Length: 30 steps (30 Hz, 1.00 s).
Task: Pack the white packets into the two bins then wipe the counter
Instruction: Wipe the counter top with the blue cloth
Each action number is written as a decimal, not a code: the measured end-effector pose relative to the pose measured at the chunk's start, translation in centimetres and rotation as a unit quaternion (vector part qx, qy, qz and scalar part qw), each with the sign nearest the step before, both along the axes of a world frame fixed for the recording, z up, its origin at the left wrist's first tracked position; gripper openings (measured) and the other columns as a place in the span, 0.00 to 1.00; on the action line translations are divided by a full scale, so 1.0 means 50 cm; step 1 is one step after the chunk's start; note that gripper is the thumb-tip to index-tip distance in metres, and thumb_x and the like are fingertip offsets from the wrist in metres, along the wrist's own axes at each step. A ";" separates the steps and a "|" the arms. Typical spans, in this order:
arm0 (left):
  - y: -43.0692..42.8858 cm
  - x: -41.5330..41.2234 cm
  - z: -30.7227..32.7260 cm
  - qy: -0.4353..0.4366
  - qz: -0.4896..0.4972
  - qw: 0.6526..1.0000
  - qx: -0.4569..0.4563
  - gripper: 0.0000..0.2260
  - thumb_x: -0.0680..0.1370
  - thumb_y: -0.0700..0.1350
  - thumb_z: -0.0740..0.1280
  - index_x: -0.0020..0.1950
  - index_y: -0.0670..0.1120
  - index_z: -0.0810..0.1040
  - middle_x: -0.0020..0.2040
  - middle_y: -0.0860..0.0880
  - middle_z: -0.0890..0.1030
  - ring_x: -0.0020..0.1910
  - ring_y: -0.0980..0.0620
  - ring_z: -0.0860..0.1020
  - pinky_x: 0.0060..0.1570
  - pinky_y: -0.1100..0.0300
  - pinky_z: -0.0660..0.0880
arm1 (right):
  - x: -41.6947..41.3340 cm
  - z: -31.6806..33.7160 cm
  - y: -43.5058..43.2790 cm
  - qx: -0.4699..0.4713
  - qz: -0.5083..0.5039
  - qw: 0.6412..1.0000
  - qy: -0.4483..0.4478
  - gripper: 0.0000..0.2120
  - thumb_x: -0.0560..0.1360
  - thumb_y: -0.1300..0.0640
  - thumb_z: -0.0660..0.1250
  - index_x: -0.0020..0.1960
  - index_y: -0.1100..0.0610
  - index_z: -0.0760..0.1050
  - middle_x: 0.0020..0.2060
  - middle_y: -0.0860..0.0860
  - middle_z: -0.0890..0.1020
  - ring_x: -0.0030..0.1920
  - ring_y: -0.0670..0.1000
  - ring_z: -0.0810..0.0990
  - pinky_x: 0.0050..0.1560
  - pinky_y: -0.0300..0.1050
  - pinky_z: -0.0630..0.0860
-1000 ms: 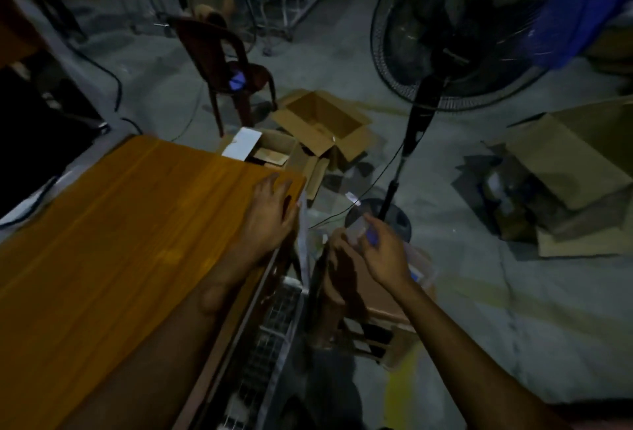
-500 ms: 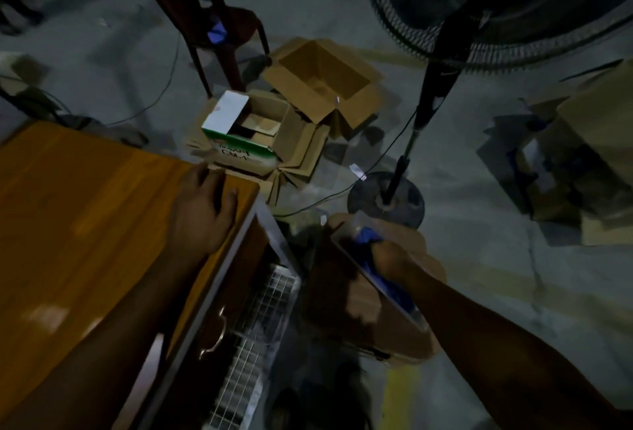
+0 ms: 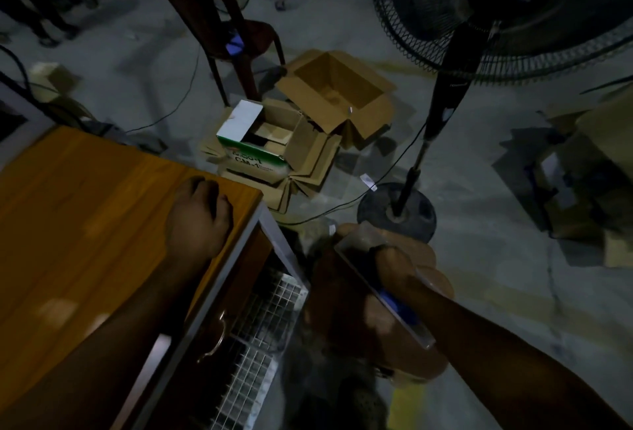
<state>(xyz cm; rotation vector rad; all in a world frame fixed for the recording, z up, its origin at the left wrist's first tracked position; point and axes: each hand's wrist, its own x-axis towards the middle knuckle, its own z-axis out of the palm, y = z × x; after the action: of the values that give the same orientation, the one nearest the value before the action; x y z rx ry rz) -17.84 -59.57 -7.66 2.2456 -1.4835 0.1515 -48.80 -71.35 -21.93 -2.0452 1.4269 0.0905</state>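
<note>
meanwhile the left hand [image 3: 200,215] rests palm-down, fingers loosely curled, on the right corner of the orange wooden desk [image 3: 85,224], gripping nothing. the right hand [image 3: 390,263] reaches down into a clear plastic bin [image 3: 383,296] just beside the desk; whether it grips anything i cannot tell. something blue [image 3: 394,303] shows inside the bin. open cardboard boxes [image 3: 337,94] and a pedestal fan [image 3: 445,111] stand on the floor beyond.

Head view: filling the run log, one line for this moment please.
left hand: resting on counter | right hand: reaching into clear bin
</note>
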 end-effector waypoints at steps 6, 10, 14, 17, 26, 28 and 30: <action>0.022 0.020 0.010 0.061 0.007 0.997 0.043 0.18 0.80 0.49 0.56 0.58 0.38 0.77 0.59 0.38 0.77 0.56 0.40 0.75 0.51 0.53 0.71 | 0.015 0.200 0.028 -0.122 0.066 0.990 -0.035 0.11 0.77 0.63 0.61 0.56 0.57 0.77 0.52 0.56 0.78 0.54 0.59 0.78 0.47 0.46 0.70; 0.088 0.064 0.030 0.093 -0.020 0.992 0.083 0.23 0.80 0.53 0.54 0.67 0.40 0.74 0.70 0.39 0.72 0.69 0.42 0.69 0.64 0.52 0.67 | 0.094 0.352 0.053 -0.203 0.088 0.958 -0.181 0.11 0.75 0.63 0.67 0.56 0.56 0.78 0.52 0.52 0.79 0.51 0.46 0.75 0.57 0.43 0.69; 0.171 0.119 0.050 0.073 0.022 0.993 0.085 0.23 0.80 0.54 0.54 0.65 0.41 0.74 0.66 0.40 0.73 0.64 0.41 0.71 0.60 0.51 0.68 | 0.233 0.490 0.078 -0.222 0.110 0.943 -0.223 0.17 0.75 0.58 0.68 0.64 0.53 0.74 0.58 0.51 0.76 0.56 0.50 0.76 0.56 0.44 0.73; 0.223 0.162 0.050 0.060 0.052 0.993 0.082 0.22 0.80 0.54 0.53 0.62 0.40 0.75 0.60 0.39 0.74 0.58 0.41 0.73 0.54 0.52 0.69 | 0.368 0.482 0.091 -0.207 0.169 0.949 -0.169 0.19 0.76 0.55 0.66 0.67 0.52 0.71 0.62 0.54 0.76 0.61 0.57 0.75 0.58 0.53 0.75; 0.268 0.205 -0.016 0.064 0.222 0.968 0.101 0.21 0.82 0.55 0.52 0.69 0.44 0.69 0.73 0.40 0.66 0.73 0.40 0.62 0.71 0.42 0.58 | 0.541 0.297 0.206 -0.244 0.297 0.923 -0.010 0.42 0.70 0.26 0.29 0.78 0.43 0.45 0.79 0.55 0.47 0.78 0.59 0.41 0.69 0.62 0.27; 0.270 0.215 -0.014 0.083 0.249 0.960 0.096 0.22 0.82 0.56 0.51 0.71 0.45 0.67 0.75 0.41 0.63 0.75 0.41 0.58 0.73 0.41 0.54 | 0.528 0.288 0.205 -0.251 0.370 0.894 -0.028 0.45 0.66 0.24 0.25 0.78 0.41 0.45 0.79 0.52 0.47 0.78 0.57 0.41 0.67 0.61 0.23; 0.288 0.243 -0.015 0.091 0.217 0.966 0.104 0.24 0.83 0.57 0.49 0.76 0.47 0.62 0.78 0.43 0.58 0.78 0.43 0.54 0.75 0.43 0.49 | 0.502 0.277 0.197 -0.270 0.381 0.884 -0.041 0.44 0.67 0.24 0.27 0.77 0.39 0.49 0.79 0.50 0.50 0.78 0.56 0.43 0.68 0.63 0.24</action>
<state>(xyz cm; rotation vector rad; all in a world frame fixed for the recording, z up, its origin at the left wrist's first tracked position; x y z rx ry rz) -5.66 -45.15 -8.42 2.6458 -0.9339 -0.0824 -23.71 -61.49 -8.06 -2.9309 0.5368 -0.0810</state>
